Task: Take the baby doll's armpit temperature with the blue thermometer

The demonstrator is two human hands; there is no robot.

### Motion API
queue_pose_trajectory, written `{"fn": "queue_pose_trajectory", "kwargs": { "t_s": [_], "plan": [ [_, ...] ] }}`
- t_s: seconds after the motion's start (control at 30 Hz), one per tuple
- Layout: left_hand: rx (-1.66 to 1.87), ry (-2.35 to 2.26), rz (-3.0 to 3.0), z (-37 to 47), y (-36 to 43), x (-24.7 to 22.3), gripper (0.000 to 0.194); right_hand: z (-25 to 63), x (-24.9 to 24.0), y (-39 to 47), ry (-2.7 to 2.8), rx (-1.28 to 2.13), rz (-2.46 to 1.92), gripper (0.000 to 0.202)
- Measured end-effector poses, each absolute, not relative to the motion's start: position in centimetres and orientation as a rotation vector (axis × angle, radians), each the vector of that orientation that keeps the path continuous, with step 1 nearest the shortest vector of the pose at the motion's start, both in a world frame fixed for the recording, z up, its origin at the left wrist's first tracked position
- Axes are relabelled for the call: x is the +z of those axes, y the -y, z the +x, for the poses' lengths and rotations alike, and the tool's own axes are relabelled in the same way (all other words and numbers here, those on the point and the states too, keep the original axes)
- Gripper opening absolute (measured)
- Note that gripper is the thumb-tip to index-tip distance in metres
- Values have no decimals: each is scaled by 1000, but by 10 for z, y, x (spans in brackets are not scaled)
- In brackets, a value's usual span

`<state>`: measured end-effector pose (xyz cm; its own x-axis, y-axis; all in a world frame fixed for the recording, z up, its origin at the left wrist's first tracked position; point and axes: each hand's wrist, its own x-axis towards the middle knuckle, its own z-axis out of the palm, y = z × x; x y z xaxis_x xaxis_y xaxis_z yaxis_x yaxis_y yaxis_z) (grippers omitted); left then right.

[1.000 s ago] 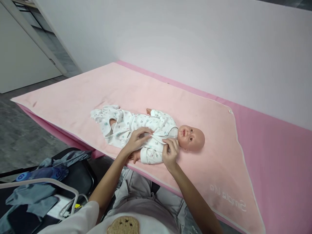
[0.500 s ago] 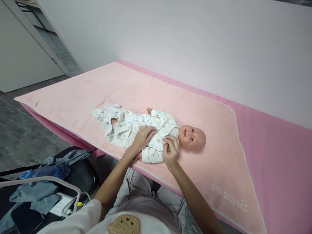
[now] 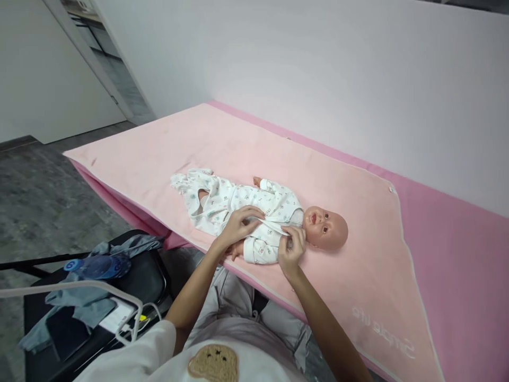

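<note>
Presently, a bald, flesh-toned baby doll (image 3: 326, 228) lies on its back at the centre of the frame, head to the right, legs to the left. It is dressed in a white cotton outfit with small coloured prints (image 3: 260, 197). Beneath it is a pale pink fabric mat (image 3: 369, 276), lettered at lower right, laid over a deeper pink sheet (image 3: 457, 254).

The left hand (image 3: 239, 225) is at the outfit's chest, thumb and fingertips closed on the front edge of the cloth. The right hand (image 3: 292, 246), near the doll's neck, pinches the same edge further right; the fabric stretches between the two hands. Exact fingertip contact is too small to verify.

At lower left, a black chair (image 3: 149, 278) bears a blue-tinted plastic bottle (image 3: 104, 266) and crumpled grey-blue cloth (image 3: 89, 302).
</note>
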<state>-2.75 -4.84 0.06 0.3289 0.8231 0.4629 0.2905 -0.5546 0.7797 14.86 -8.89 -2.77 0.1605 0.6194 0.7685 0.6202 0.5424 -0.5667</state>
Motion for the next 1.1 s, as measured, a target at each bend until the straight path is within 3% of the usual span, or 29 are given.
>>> {"fn": "queue_pose_trajectory", "kwargs": {
  "t_s": [0.63, 0.93, 1.1],
  "plan": [
    [1190, -1249, 2208, -16, 45, -19, 21, 149, -27, 89, 1535, 20, -1116, 24],
    [1495, -1654, 2063, -35, 66, -20, 18, 152, -27, 91, 1465, 18, -1052, 20],
    [1338, -1722, 2161, -56, 78, -23, 20, 152, -29, 91, 1458, 1, -1019, 19]
  ]
}}
